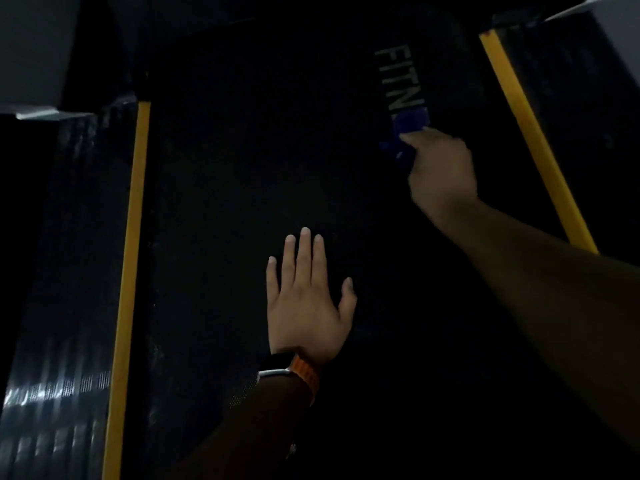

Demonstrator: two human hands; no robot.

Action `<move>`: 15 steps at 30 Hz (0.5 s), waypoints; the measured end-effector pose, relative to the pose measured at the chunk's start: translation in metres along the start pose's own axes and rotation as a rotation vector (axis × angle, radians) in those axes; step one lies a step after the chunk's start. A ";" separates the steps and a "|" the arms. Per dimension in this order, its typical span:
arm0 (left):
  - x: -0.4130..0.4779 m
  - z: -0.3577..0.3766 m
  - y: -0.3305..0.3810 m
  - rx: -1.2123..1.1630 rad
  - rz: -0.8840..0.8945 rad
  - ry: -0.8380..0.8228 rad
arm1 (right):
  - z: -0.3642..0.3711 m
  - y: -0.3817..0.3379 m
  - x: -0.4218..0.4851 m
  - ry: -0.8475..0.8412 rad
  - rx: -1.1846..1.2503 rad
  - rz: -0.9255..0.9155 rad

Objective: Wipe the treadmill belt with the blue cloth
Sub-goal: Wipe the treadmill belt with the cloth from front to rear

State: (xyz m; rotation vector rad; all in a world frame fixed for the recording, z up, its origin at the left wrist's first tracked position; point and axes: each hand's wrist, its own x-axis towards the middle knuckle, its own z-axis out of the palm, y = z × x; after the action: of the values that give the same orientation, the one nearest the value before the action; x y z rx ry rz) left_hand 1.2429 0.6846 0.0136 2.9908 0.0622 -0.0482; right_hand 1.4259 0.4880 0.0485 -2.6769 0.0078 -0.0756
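Dim light covers the wide black treadmill belt (242, 174), which fills the view between two yellow edge strips, left (128, 271) and right (533, 140). My right hand (441, 171) has its fingers curled shut around the bunched dark-blue cloth (407, 133), pressing it onto the belt at the lower end of the pale printed lettering (396, 77), near the right strip. My left hand (308, 299) lies flat on the belt, fingers (304, 258) spread and holding nothing, well apart from the cloth; a watch with an orange band (298, 370) sits at that wrist. Ribbed black side rails, one on the left (69, 271), flank the strips.

Risks, as I judge them: the cloth is crumpled into a small wad, so each stroke may cover only a narrow track and leave unwiped bands. The belt may shift under my leaning left palm and unbalance me. Poor light makes missed patches hard to spot, and the watch could scuff the surface.
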 end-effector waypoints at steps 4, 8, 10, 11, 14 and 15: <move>0.002 -0.004 -0.002 -0.015 0.001 -0.013 | 0.028 -0.044 -0.068 -0.258 0.029 -0.552; 0.002 -0.009 -0.005 -0.051 0.018 -0.029 | -0.006 -0.002 -0.007 -0.220 -0.204 -0.433; -0.001 -0.013 -0.009 -0.093 0.045 -0.014 | -0.009 -0.002 0.000 -0.075 -0.186 -0.085; -0.003 -0.015 -0.018 -0.110 0.043 0.006 | 0.001 -0.018 -0.009 -0.034 -0.153 -0.036; -0.009 -0.024 -0.077 -0.063 -0.052 0.069 | 0.040 -0.079 -0.064 -0.145 -0.014 -0.307; -0.011 -0.027 -0.097 -0.026 -0.080 0.063 | 0.049 -0.085 -0.073 -0.212 0.010 -0.450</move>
State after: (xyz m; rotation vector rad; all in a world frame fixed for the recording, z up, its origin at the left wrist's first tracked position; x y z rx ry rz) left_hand 1.2283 0.7841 0.0266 2.9627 0.1875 0.0381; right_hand 1.3546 0.5870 0.0387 -2.6118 -0.6579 0.0674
